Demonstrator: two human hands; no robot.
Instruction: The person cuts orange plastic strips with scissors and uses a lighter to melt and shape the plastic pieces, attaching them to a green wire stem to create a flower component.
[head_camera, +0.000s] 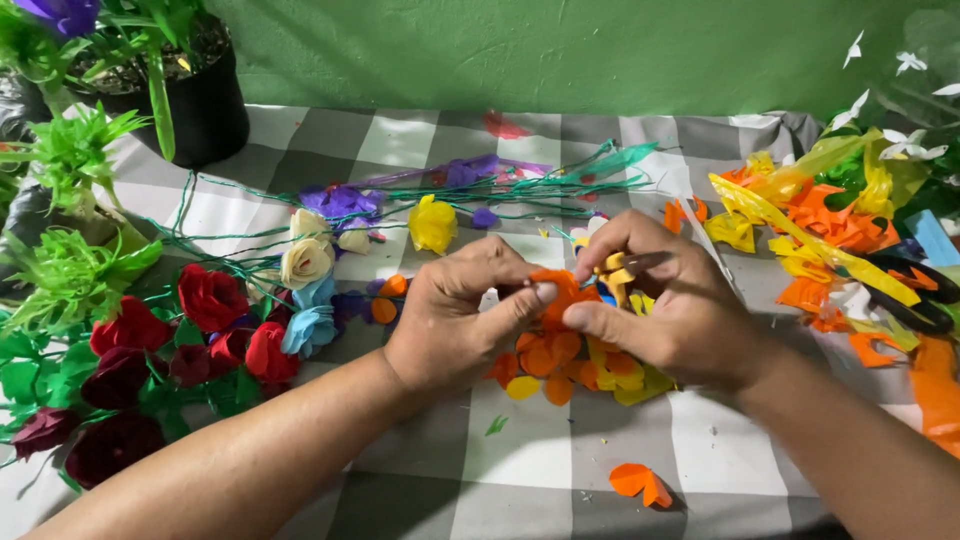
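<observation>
- Bench (560, 470) carries everything, wall (560, 45) behind it.
- Pot (205, 105) at far left corner.
- Finished flowers (210, 330) lie left of left hand (455, 320).
- Cut petals (560, 365) under both hands; right hand (670, 305) beside left, fingertips touching.
- Scrap pile (830, 240) right of right hand.
- Wire stems (520, 180) behind hands.
</observation>
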